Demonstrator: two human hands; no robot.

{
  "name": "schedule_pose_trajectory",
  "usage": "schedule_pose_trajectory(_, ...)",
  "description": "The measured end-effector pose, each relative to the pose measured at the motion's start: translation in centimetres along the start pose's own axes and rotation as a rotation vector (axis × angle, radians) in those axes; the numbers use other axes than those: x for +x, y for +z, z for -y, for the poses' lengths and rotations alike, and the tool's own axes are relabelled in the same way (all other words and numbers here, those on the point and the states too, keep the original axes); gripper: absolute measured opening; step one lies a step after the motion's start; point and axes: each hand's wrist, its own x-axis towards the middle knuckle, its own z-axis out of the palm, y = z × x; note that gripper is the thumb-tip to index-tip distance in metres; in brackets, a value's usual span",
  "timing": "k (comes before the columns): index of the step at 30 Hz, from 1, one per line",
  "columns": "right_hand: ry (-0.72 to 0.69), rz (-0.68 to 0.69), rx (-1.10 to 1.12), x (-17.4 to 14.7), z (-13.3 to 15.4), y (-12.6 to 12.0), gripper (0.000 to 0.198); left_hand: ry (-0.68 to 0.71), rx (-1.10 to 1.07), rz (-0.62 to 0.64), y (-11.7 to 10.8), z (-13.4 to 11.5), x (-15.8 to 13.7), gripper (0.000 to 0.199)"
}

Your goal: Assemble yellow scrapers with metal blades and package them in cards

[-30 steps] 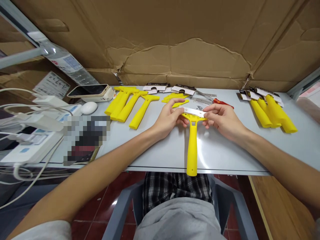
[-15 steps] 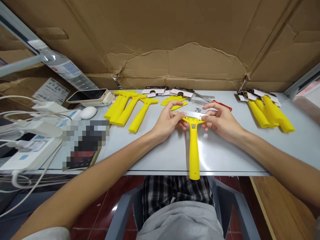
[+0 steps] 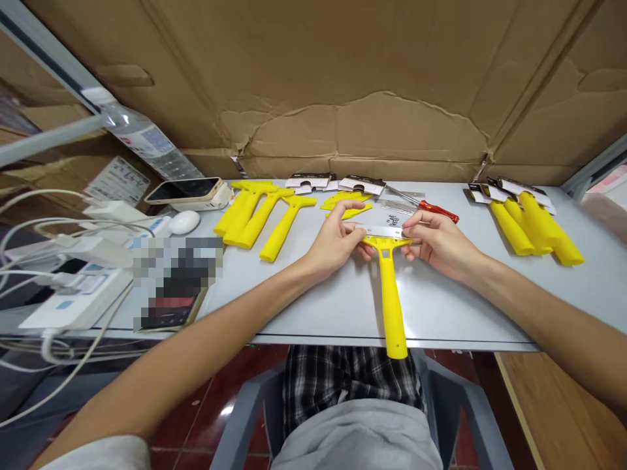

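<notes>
Left grip (image 3: 337, 241) pinches metal strip (image 3: 386, 231) against yellow scraper (image 3: 390, 297); right grip (image 3: 441, 244) pinches opposite end.

Held handle (image 3: 393, 300): smooth yellow plastic, semi-gloss. Strip (image 3: 385, 231): shiny metal. Surface (image 3: 304, 307): smooth, glossy w/ glare. Wall (image 3: 392, 59): matt cardbd, creased. Driver (image 3: 438, 210): metal shaft, glossy plastic grip. Shirt (image 3: 357, 437): matt grey cloth.

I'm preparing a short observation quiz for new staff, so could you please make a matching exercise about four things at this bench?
Things:
1. Screwdriver
2. Metal strip
3. Bottle
4. Handle below the strip

Descriptions:
A. See-through and white-capped
B. Yellow
C. Red-handled, lying on the table
D. Pinched between the left hand and right hand

Right pairs: 1-C, 2-D, 3-A, 4-B
</notes>
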Motion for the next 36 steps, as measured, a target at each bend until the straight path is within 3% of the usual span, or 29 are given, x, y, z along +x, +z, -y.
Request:
schedule_pose_trajectory(12, -0.035, -0.046, -0.026, 0.3, -0.7, 0.3, 0.064, -0.067, -0.017, 0.036, -0.6, 0.2, 0.4, 0.046)
schedule_pose_trajectory(18, -0.090, -0.057, -0.016, 0.1, -0.5, 0.4, 0.065, -0.217, -0.171, 0.064, -1.5, 0.3, 1.1, 0.049)
schedule_pose_trajectory(27, 0.045, 0.027, -0.030, 0.4, -0.2, 0.0, 0.051, -0.056, 0.043, 0.080, -1.2, -0.5, 0.5, 0.057)
schedule_pose_trajectory(36, -0.027, -0.024, -0.063, -0.1, -0.3, 0.4, 0.062, -0.088, 0.067, 0.058, -1.3, 0.0, 0.8, 0.048)
